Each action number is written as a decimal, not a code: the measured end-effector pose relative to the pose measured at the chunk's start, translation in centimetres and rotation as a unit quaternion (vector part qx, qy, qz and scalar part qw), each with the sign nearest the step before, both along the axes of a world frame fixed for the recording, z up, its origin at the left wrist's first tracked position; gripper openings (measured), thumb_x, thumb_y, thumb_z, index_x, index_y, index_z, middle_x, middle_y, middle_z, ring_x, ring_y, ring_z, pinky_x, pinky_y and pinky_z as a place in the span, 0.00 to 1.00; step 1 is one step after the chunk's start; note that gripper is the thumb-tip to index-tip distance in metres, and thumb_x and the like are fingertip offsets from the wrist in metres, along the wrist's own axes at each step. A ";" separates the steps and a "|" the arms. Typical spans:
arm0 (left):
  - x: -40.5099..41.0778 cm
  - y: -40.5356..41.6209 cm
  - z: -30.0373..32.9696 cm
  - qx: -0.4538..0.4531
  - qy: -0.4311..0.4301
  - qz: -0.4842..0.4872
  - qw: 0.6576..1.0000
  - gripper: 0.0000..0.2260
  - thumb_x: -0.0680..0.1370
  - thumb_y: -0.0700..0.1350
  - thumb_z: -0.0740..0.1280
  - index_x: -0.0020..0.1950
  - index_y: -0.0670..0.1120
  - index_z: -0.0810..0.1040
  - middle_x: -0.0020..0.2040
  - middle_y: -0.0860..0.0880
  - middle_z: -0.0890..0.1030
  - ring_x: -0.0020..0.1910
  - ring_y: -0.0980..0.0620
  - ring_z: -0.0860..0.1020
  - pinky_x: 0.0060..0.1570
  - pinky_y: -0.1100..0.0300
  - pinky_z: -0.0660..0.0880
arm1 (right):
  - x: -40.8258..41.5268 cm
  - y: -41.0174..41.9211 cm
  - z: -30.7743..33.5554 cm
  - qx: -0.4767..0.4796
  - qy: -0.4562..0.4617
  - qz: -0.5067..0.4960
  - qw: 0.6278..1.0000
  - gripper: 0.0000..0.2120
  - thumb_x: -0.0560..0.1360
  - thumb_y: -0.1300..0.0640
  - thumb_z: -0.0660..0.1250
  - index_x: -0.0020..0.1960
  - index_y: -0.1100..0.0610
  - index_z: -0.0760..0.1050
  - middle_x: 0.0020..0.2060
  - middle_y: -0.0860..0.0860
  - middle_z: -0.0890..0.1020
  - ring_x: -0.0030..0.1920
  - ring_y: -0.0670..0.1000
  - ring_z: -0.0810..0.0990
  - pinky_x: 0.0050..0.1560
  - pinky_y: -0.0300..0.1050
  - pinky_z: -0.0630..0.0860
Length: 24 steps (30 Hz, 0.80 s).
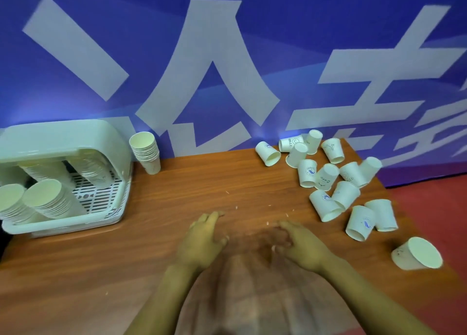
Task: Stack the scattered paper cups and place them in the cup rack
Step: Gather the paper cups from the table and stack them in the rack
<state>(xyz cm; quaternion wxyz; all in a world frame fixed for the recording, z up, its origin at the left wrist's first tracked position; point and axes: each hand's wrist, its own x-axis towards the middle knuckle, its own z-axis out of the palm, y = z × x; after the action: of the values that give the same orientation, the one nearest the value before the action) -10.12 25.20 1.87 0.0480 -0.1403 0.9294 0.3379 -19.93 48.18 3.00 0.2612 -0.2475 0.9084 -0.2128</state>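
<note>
A: Nearest us, what are the hands doing?

B: The left hand (pixel 202 236) lies flat on the brown wood-grain table (pixel 202 178), fingers straight and a little apart, holding nothing. The right hand (pixel 300 243) is beside it, also without a cup; its fingers look loosely bent over the table, but blur hides just how they lie.

A: And the cups left to gather?

B: One white paper cup on its side (pixel 417 255) lies near the table's right edge, closest to the right hand. Beyond it the scattered white paper cups with blue prints (pixel 336 180) run toward the far right corner, some upside down, some tipped over, many touching. None of those are nested yet.

A: What counts as done?

B: On the left, the pale green plastic cup rack (pixel 63 216) already holds several leaning stacks. Just beside it, at the back, one short stack of white paper cups (pixel 147 152) stands on the table, outside the rack.

A: So how far along?

B: Partway, I'd judge. The right-hand scatter remains, and that standing stack presumably still needs racking.
</note>
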 end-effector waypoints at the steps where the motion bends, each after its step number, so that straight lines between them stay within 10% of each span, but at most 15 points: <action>1: -0.7 0.7 -0.4 0.009 0.004 -0.012 1.000 0.25 0.74 0.48 0.68 0.70 0.52 0.67 0.65 0.50 0.72 0.66 0.47 0.70 0.65 0.55 0.68 | -0.5 0.7 0.0 0.000 0.003 -0.012 1.000 0.25 0.71 0.53 0.71 0.66 0.50 0.71 0.63 0.50 0.73 0.62 0.50 0.73 0.59 0.38 0.68; 24: -19.0 23.3 -1.6 -0.180 -0.074 -0.109 0.975 0.32 0.76 0.40 0.62 0.76 0.54 0.54 0.76 0.48 0.54 0.75 0.45 0.52 0.67 0.46 0.61 | -18.4 21.2 -1.3 0.158 0.065 0.093 0.981 0.32 0.69 0.59 0.72 0.69 0.47 0.65 0.67 0.48 0.70 0.67 0.50 0.68 0.64 0.44 0.70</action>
<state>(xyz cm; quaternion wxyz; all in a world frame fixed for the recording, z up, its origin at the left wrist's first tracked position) -29.08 48.49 0.29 0.1272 -0.0694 0.9785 0.1465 -38.32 69.40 1.66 0.2560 -0.2995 0.9188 -0.0252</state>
